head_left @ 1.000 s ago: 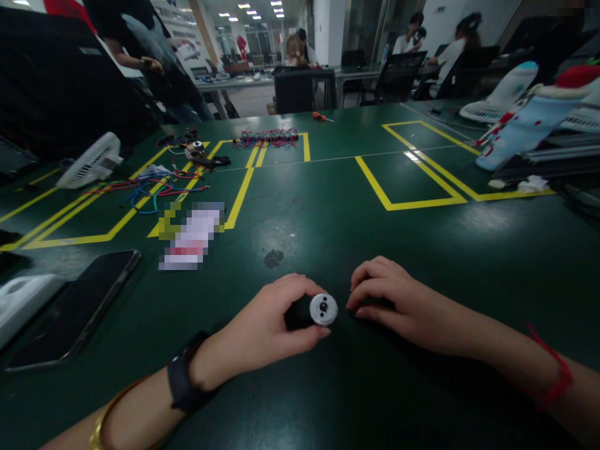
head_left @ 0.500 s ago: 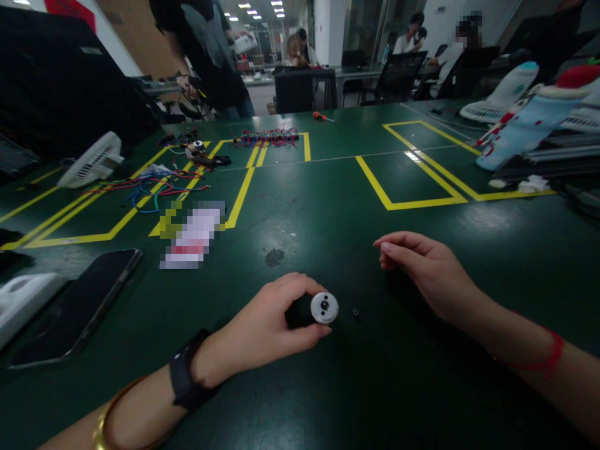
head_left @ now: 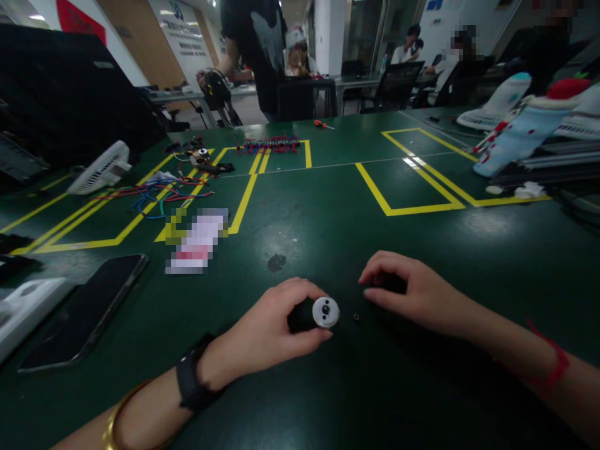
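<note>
My left hand (head_left: 269, 325) is curled round a small black cylinder with a silver round end face (head_left: 325, 312), holding it on its side on the green table (head_left: 328, 206). A tiny black part (head_left: 355, 317) lies on the table just right of that face. My right hand (head_left: 405, 290) rests on the table to the right, fingers bent and cupped over a dark spot; whether anything is under them I cannot tell.
A black phone (head_left: 84, 312) and a white box (head_left: 23, 309) lie at the left. Farther back are coloured wires (head_left: 154, 190), a white fan (head_left: 100, 167), a wire bundle (head_left: 268, 145) and a screwdriver (head_left: 323, 124). Fan parts (head_left: 515, 125) sit at the right. People stand and sit beyond the table.
My right hand lifted off beside the cylinder, swung out to the right, then came back down with fingers curled. The tiny black part is now uncovered. A person behind walked rightwards.
</note>
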The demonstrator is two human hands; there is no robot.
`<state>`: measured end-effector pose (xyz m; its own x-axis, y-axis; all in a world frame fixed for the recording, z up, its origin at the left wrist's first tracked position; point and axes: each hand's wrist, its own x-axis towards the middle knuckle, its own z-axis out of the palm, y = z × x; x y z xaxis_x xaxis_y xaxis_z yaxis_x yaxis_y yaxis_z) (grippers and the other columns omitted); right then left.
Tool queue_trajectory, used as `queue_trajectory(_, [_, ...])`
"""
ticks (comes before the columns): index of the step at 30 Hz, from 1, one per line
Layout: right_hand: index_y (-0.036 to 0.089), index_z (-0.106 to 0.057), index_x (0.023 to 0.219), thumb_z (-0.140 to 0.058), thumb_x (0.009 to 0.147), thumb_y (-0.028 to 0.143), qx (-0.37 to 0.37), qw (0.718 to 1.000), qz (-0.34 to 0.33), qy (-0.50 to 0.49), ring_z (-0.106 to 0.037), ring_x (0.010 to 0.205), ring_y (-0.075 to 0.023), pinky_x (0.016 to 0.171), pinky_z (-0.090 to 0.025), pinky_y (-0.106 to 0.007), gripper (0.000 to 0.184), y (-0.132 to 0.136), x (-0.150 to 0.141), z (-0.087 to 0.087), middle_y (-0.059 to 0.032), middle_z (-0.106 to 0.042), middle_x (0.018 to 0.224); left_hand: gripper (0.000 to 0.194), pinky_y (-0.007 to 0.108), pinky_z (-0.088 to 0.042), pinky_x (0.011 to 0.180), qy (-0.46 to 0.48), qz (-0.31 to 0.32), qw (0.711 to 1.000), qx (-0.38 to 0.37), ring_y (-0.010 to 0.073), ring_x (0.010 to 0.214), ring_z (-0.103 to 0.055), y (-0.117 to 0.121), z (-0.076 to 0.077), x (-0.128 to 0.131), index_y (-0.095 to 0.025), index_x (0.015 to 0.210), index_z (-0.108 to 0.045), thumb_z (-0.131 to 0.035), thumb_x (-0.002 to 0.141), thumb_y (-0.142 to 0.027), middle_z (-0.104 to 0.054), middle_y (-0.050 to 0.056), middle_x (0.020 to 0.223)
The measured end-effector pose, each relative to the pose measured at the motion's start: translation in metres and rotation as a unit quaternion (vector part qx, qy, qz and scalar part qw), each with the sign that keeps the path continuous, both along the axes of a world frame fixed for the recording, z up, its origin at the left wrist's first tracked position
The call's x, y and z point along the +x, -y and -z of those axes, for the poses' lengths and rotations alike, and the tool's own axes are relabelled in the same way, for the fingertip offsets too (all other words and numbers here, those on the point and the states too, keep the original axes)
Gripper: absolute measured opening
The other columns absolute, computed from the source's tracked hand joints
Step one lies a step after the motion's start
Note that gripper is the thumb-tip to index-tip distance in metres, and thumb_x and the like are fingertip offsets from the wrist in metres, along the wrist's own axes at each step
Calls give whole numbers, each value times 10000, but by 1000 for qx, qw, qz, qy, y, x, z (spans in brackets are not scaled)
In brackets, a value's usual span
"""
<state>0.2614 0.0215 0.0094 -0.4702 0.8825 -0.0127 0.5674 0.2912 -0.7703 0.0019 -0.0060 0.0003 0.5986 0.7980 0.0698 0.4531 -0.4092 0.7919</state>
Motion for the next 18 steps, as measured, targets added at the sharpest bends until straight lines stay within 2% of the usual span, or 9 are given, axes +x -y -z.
queue_trajectory(3, [254,-681,933,-719,746,342,70,990,-97,80,-555,957,-225,831,-420,-400,209,9,-3,-2,-38,-601,1030,276,294,-445,829,-4,-3,1000,1,169,915,-587,1,-1,0,-214,1033,-589,-705,783,-203,-638,4,998])
queue_trajectory(6, [274,-691,924,-679,796,344,96,979,-131,119,-536,975,-232,834,-389,-419,146,13,-7,-2,-39,-583,1036,270,298,-448,812,-2,-4,1000,3,176,904,-587,1,-1,1,-211,1026,-590,-702,781,-200,-641,11,991])
queue_trajectory(9, [256,-684,919,-614,863,306,92,983,-122,101,-545,950,-211,828,-388,-402,103,12,-9,-1,-37,-584,1004,266,303,-447,807,1,-2,1000,5,179,900,-586,0,-1,1,-209,1026,-588,-698,783,-197,-640,15,988])
queue_trajectory(12, [235,-667,956,-597,883,274,102,991,-85,26,-554,930,-186,817,-405,-361,108,12,-15,-3,-34,-580,981,257,296,-441,802,1,-2,1000,7,174,894,-582,0,-1,1,-207,1017,-584,-699,786,-206,-635,9,977])
queue_trajectory(15, [229,-660,1001,-596,890,274,141,987,-60,-44,-553,926,-173,818,-411,-337,136,16,-26,-7,-32,-578,972,243,280,-431,764,-4,-6,1000,15,164,857,-573,0,-1,1,-202,988,-578,-702,779,-213,-621,-2,936])
queue_trajectory(18, [224,-670,1002,-602,888,274,183,980,-67,-45,-546,932,-179,813,-396,-344,142,22,-39,-11,-36,-592,987,236,271,-418,720,-13,-11,1000,25,163,817,-559,0,1,1,-194,971,-570,-694,772,-218,-604,-2,898])
